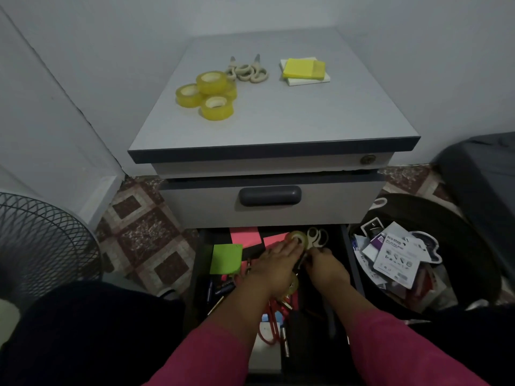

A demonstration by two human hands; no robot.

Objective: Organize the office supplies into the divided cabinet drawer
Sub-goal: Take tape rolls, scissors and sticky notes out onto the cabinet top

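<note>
Currently both hands work inside the open drawer (352, 263) below the cabinet top (273, 118). The left hand (274, 264) lies flat, fingers straight, on a tape roll (297, 238). The right hand (326, 267) is curled around the scissors (317, 237); the exact grip cannot be determined. Risk: dim light and crowded contents may cause the blades to snag neighbouring items.

Wire-mesh fan guard (41, 240) at lower left; black bin (457, 235) of packaging beside cabinet, right; patterned floor tiles (145, 232); dark cushion (485, 168) far right.
</note>
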